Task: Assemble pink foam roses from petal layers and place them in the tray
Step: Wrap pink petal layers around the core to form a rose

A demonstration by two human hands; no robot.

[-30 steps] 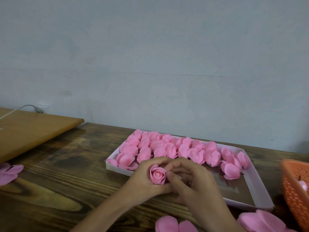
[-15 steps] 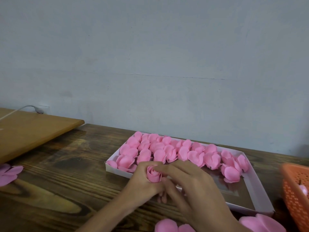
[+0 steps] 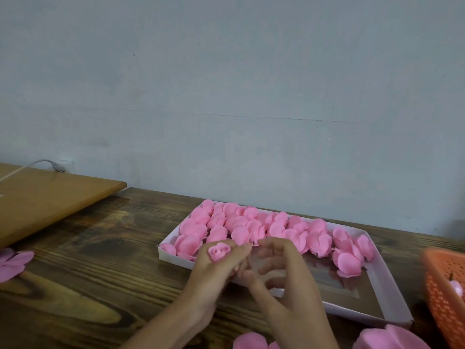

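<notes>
Noted: left grip (image 3: 216, 269) clamped on rose bud (image 3: 219, 251); right grip (image 3: 284, 280) slack, empty, just beside. Risk of unrolling from a slackened pinch short of the tray (image 3: 173, 256) just beyond.

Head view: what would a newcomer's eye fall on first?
The mass of pink roses filling the far side of the white tray comes first. Next comes the small rose bud gripped by the left hand at the tray's near edge, then the orange basket at the right edge.

Pink rose bud (image 3: 219, 251) upright by half-filled white tray (image 3: 352, 309)
</notes>
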